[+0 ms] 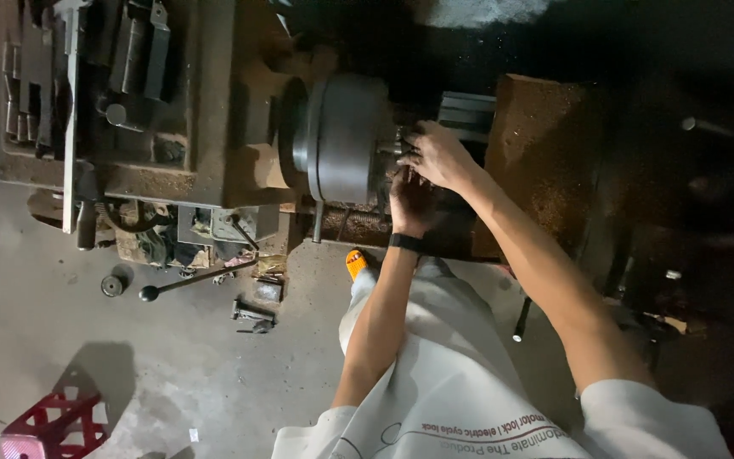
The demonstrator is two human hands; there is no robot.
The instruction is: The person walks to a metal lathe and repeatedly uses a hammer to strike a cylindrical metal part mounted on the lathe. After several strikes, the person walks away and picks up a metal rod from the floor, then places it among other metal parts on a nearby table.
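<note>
- The right hand (439, 155) rests against the front of the lathe chuck (341, 138), fingers curled around a small part at its centre (too dark to tell what).
- The left hand (409, 200), black band at the wrist, reaches in just below; I cannot tell its grip.
- A red plastic stool (48, 425) stands on the concrete floor (172, 374), well apart.

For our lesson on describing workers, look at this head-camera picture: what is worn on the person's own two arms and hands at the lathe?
Both hands are bare, without gloves. The left hand has a dark band around its wrist. The right hand wears nothing. Both forearms are uncovered. Short, light grey sleeves end above the elbows, the right sleeve showing most clearly.
</note>
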